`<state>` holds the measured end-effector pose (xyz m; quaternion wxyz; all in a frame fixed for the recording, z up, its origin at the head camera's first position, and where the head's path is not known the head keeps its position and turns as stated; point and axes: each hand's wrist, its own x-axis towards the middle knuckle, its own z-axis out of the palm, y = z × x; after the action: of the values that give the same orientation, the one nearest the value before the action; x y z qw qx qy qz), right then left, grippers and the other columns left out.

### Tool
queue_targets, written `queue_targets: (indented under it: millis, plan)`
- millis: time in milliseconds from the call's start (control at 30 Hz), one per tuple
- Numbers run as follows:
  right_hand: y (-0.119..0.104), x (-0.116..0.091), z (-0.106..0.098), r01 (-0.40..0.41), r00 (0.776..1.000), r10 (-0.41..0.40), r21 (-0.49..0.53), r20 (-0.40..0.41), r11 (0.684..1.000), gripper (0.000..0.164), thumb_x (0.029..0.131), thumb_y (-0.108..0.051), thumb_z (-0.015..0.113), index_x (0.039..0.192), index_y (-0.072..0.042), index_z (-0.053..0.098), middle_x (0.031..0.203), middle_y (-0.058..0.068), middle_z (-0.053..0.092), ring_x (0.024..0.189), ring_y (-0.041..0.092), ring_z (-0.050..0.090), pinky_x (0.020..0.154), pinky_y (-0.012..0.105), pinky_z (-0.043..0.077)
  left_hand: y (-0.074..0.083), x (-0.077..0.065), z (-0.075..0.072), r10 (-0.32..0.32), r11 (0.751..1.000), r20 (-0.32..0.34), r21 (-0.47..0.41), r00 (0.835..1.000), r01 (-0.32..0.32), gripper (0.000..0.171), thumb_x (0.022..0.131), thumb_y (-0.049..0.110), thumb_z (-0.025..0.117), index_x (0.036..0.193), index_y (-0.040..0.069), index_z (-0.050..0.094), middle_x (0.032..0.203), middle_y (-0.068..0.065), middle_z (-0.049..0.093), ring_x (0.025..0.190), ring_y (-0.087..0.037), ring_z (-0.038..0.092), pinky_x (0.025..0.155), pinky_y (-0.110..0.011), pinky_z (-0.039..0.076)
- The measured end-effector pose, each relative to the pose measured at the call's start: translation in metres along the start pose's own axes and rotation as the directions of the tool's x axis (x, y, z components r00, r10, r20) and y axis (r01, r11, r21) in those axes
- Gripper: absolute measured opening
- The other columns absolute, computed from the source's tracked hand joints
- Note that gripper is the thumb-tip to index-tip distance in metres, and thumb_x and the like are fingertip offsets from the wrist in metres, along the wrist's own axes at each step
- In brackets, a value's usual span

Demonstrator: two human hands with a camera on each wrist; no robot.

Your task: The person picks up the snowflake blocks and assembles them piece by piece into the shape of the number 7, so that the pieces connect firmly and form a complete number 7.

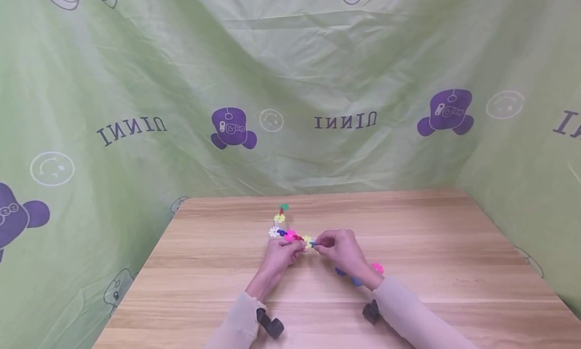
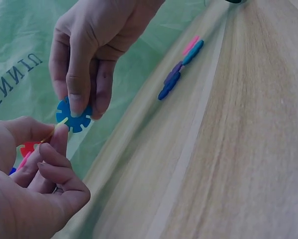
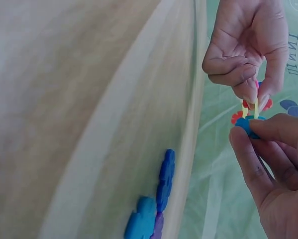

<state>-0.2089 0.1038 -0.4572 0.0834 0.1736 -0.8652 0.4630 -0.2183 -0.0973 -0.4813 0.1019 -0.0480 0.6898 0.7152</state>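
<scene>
My left hand (image 1: 282, 255) pinches a yellow notched snowflake disc (image 1: 308, 241) near the end of a chain of linked discs. Beyond that hand the chain runs back across the table through red, pink (image 1: 290, 235), dark blue, white (image 1: 274, 232) and yellow pieces to a green disc (image 1: 284, 207). My right hand (image 1: 343, 248) holds a blue snowflake disc (image 2: 73, 119) between thumb and fingers. In the left wrist view the blue disc's notched edge meets the yellow one edge-on, the two crossing at an angle. Fingertips cover part of both discs.
Loose discs lie by my right forearm: a pink one (image 1: 377, 268), a light blue one (image 1: 357, 282), a dark blue one (image 2: 169, 86) and a purple one. Black devices (image 1: 271, 325) sit at both wrists. Behind the wooden table (image 1: 417, 228) hangs a green printed cloth (image 1: 290, 157).
</scene>
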Motion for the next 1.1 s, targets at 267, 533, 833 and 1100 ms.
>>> queue_targets:
  millis: [267,533,833,1100]
  plan:
    - [0.002,0.002,0.002,-0.021,1.0,0.021,0.003,-0.002,1.0,0.01,0.084,-0.001,0.084,0.089,-0.008,0.081,0.083,0.005,0.08,0.074,0.009,0.073,0.069,0.018,0.06,-0.001,0.0,0.001,0.002,1.0,-0.013,-0.009,1.0,-0.002,0.017,0.089,0.014,0.081,0.099,0.0,0.08,0.072,0.005,0.074,0.067,-0.008,0.055,0.06,-0.019,0.043]
    - [0.009,0.003,-0.009,-0.059,0.997,0.059,0.009,0.054,0.998,0.013,0.085,-0.009,0.086,0.095,-0.01,0.079,0.09,0.003,0.081,0.083,0.013,0.076,0.075,0.024,0.063,0.0,0.0,0.003,-0.002,1.0,-0.008,-0.007,1.0,0.002,0.023,0.088,0.019,0.084,0.103,0.002,0.081,0.079,0.002,0.077,0.069,-0.007,0.057,0.062,-0.019,0.046]
    - [0.022,0.001,-0.038,-0.118,0.973,0.126,-0.053,0.191,0.992,0.02,0.086,-0.014,0.086,0.101,-0.005,0.078,0.097,0.005,0.079,0.092,0.019,0.074,0.083,0.032,0.064,0.002,0.001,0.0,0.004,1.0,-0.01,0.016,1.0,-0.004,0.024,0.091,0.021,0.082,0.108,0.004,0.08,0.086,0.0,0.08,0.074,-0.01,0.061,0.066,-0.02,0.05]
    - [0.033,-0.013,-0.052,-0.106,0.915,0.158,-0.155,0.37,0.982,0.026,0.077,-0.022,0.093,0.096,-0.011,0.078,0.087,-0.003,0.074,0.081,0.011,0.064,0.076,0.028,0.054,0.002,0.002,-0.003,-0.004,1.0,-0.018,-0.005,1.0,0.004,0.023,0.091,0.019,0.082,0.108,0.003,0.08,0.087,0.0,0.08,0.075,-0.009,0.061,0.067,-0.02,0.05]
